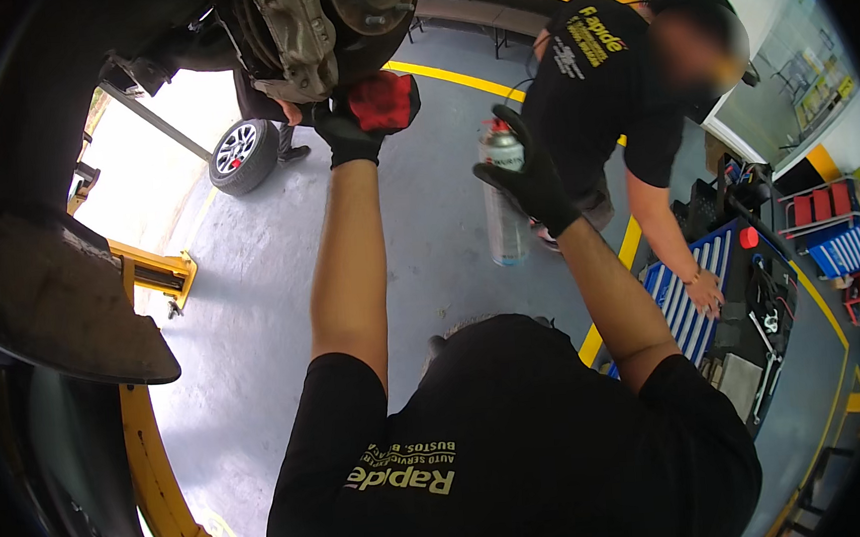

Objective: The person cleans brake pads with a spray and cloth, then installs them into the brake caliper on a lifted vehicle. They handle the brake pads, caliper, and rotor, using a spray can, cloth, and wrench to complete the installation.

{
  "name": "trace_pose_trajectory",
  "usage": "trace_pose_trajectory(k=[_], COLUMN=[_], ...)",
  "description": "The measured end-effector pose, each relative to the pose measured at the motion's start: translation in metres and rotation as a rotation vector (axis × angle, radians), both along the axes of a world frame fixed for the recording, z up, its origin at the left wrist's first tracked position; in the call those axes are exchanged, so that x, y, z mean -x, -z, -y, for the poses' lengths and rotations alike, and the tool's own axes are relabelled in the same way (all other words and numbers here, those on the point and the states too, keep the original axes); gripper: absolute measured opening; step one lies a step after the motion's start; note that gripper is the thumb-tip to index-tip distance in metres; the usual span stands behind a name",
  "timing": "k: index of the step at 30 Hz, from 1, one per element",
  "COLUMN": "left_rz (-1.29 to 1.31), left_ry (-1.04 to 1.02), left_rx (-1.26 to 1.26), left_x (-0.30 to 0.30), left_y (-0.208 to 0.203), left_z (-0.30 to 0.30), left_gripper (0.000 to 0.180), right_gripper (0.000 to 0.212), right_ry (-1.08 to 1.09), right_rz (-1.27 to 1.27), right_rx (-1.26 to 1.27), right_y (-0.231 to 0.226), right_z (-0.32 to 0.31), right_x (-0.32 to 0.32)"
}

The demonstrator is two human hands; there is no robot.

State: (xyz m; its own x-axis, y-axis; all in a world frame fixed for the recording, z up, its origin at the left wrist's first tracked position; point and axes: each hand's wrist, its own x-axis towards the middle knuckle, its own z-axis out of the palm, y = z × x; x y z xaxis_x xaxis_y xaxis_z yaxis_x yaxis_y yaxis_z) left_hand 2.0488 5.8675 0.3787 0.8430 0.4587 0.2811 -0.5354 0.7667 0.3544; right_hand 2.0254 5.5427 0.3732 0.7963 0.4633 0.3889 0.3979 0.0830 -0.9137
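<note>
Clutching red cloth (pixel 388 102) in left hand (pixel 350 136) | gripping spray can (pixel 505 220) high in right hand (pixel 538 179) | might slip, held so high

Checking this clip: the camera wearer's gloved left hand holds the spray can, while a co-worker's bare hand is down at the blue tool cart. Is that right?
Not quite. The head view shows the spray can in the wearer's gloved right hand, not the left. A co-worker's bare hand is indeed down at the blue tool cart.
</note>
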Motion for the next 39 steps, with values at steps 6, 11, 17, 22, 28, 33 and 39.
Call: trace_pose_trajectory(k=[6,11,17,22,28,33,39], left_rz=[0.406,0.182,-0.106,0.029,-0.016,0.000,0.267], left_ry=[0.293,-0.183,-0.343,0.074,0.033,0.090,0.224], left_rx=[0.025,-0.546,-0.951,0.194,0.191,0.151,0.013], left_x=[-0.058,-0.073,-0.045,-0.005,0.026,0.028,-0.013], left_y=[0.016,0.012,0.000,-0.016,-0.037,-0.048,0.007], left_z=[-0.009,-0.008,-0.016,0.003,0.008,0.010,-0.034], left_gripper=[0.058,0.064,0.061,0.066,0.063,0.061,0.061], right_gripper=[0.081,0.079,0.073,0.070,0.062,0.079,0.064], right_ry=[0.230,0.254,0.309,0.456,0.369,0.253,0.140], right_rz=[0.535,0.789,1.071,1.357,1.768,1.761,1.659], right_rx=[0.018,0.104,0.099,-0.032,0.371,0.390,0.229], right_y=[-0.067,-0.113,-0.176,-0.284,-0.307,-0.294,-0.256], right_z=[-0.040,-0.032,-0.038,-0.057,-0.088,-0.104,-0.118], right_x=[-0.006,-0.014,-0.034,-0.021,0.029,0.020,0.021])
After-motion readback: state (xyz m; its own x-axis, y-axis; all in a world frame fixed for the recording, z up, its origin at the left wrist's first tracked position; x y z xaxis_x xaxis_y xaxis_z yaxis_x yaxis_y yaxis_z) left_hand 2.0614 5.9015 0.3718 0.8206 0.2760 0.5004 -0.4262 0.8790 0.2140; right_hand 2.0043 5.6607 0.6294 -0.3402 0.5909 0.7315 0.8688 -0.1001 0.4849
